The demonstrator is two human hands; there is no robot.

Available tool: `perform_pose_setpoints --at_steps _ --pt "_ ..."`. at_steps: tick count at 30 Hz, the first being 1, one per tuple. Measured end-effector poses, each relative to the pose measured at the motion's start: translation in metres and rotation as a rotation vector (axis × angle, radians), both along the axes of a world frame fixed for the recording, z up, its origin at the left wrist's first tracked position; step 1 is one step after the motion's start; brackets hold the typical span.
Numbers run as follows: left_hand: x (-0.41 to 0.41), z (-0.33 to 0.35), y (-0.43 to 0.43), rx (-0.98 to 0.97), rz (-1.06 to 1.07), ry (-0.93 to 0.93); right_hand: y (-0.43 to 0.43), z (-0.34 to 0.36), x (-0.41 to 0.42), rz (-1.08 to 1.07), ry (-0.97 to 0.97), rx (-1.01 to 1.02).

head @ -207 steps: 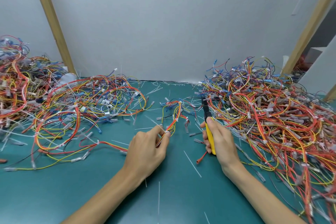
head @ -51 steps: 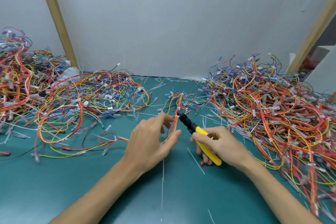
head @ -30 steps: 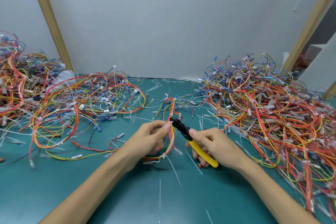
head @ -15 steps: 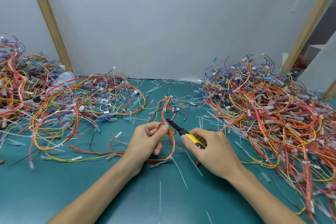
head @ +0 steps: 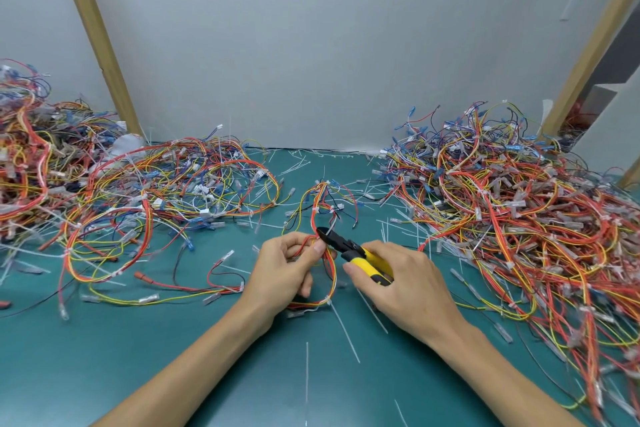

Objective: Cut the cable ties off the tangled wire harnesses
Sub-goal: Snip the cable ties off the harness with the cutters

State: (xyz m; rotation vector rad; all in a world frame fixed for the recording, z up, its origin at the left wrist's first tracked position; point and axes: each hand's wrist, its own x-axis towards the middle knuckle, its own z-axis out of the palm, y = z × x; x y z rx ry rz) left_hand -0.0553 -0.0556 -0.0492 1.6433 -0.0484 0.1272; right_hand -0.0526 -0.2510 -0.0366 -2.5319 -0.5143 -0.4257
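A small harness [head: 320,204] of red, orange and yellow wires lies at the middle of the green mat. My left hand [head: 285,270] pinches its wire bundle between thumb and fingers, lifting it slightly. My right hand [head: 403,282] grips yellow-handled cutters [head: 349,250]. Their black jaws point left and touch the bundle right beside my left thumb. A white cable tie [head: 327,302] rings the loop lower down, below my left hand.
A large tangled wire pile [head: 519,211] fills the right side, another wire pile [head: 138,198] spreads over the left, and a taller heap [head: 24,156] sits far left. Cut white tie strips [head: 344,331] litter the green mat [head: 242,374]. A grey wall [head: 311,45] stands behind.
Over the last seconds my left hand pulled the harness closer and raised it. My right hand swung the cutters from upright to pointing left, and the jaws reached the bundle by my left thumb.
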Motion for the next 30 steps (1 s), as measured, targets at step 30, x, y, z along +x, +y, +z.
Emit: perform_pose_setpoints --at_steps 30 --pt "-0.0008 -0.0004 0.0023 -0.006 -0.038 0.015 -0.0011 0.0032 -0.0016 -0.015 -0.001 -0.095"
